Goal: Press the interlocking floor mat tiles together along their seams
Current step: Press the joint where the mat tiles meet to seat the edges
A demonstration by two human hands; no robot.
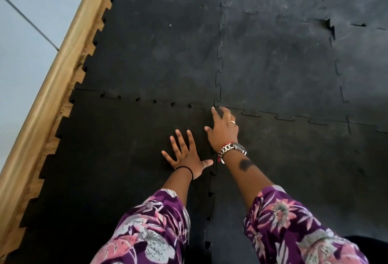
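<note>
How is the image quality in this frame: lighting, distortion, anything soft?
Head view: daylight brightens the upper-right mats, showing scuffs, while the near-left mat sits dark; wide-angle bending curves the wooden skirting; the left hand, right hand and seams look reasonably sharp, sleeves slightly soft.

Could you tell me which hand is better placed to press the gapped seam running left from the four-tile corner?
Left, probably. The left hand lies flat on the near-left tile, just below that gapped seam. The right hand is already fingertip-down at the corner and would need to cross over.
</note>
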